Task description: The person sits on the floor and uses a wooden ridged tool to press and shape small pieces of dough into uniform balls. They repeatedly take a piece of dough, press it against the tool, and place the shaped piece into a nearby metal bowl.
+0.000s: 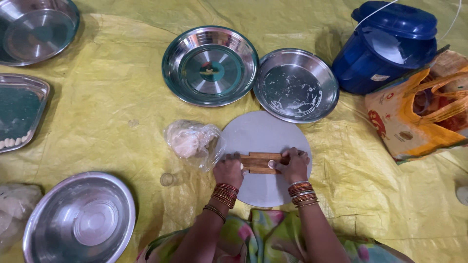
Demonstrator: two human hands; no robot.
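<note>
Hands (228, 169) (294, 164) on ridged wooden block (260, 162), clear dough bag (194, 141) beside.

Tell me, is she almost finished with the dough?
Probably not. Done: a few small pale pieces sit in the tray at the far left. In hand: both the left hand and right hand press a ridged wooden board on the round board. Left: a bag of dough looks quite full, and three steel plates look empty.
</note>
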